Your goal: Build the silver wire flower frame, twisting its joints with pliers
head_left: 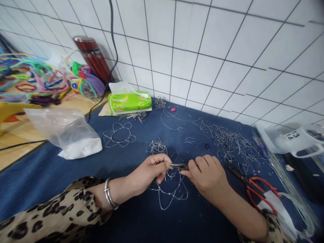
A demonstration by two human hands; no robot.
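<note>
Silver wire flower [169, 193]: pinched between left fingers [163, 166], pliers [180, 166] clamped in right fingers [194, 167]; may kink if over-twisted.

Single head cam: looks forward and down, wide framing.
Mounted above and behind the bare left hand [149, 172] and bare right hand [209, 175], close in, both just below mid-frame; dark blue cloth-covered tabletop [207, 224] underneath, white wall with a dark line grid [192, 40] across the top.
</note>
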